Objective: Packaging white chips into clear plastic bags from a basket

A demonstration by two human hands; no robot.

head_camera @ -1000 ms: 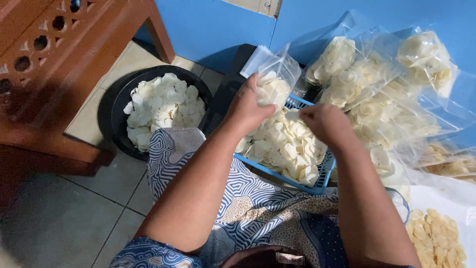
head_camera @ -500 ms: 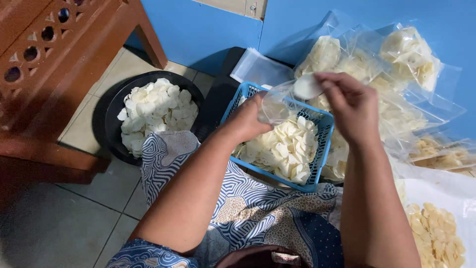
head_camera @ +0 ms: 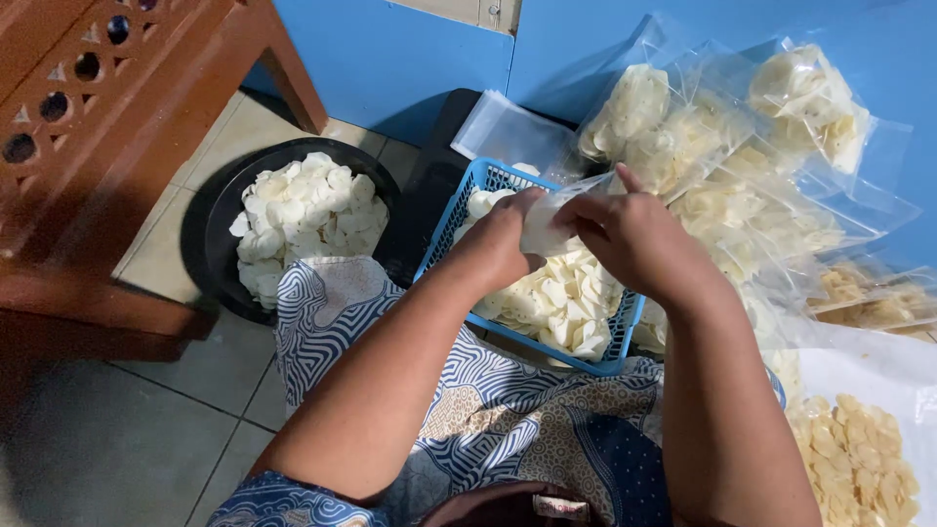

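Plastic bag (head_camera: 549, 226) above blue basket (head_camera: 500, 179) of white chips (head_camera: 561, 303) | my left hand (head_camera: 503, 239) grips it | my right hand (head_camera: 639, 239) pinches its top

The basket (head_camera: 485, 182) is bright blue plastic with an open lattice, holding pale cream-white chips (head_camera: 561, 298). The round tub (head_camera: 223, 210) is black, its chips white. The wall (head_camera: 390, 59) is flat blue. The skirt (head_camera: 508, 420) is navy and white with wavy lines and brownish speckled patches. The wooden furniture (head_camera: 107, 127) is reddish brown. The floor tiles (head_camera: 107, 439) are grey-beige. The bags (head_camera: 742, 176) are clear.
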